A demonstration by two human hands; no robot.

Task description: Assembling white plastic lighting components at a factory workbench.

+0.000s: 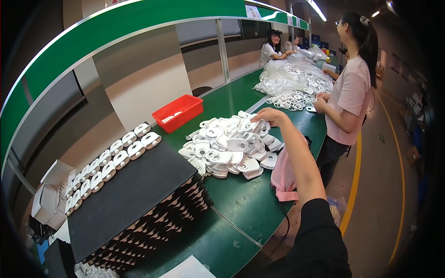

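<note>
My right hand (270, 116) reaches over the far right side of a heap of white plastic parts (229, 143). Its fingers are bent down and closed round a white plastic part at the top edge of the heap; the fingertips are partly hidden among the pieces. Each part is flat and rounded, with a ring-shaped hole. My left hand is out of view. To the left, a tall stack of black sheets (134, 194) with white pieces showing between its layers stands on the green table (236, 241). Two rows of white parts (109, 170) line its far edge.
Beyond the heap sits a red bin (178, 113) with a few white pieces inside. A pink mesh bag (283, 173) hangs at the table's right edge. A person in a pink shirt (352, 88) stands farther along, near plastic bags (282, 78) and white rings (292, 100).
</note>
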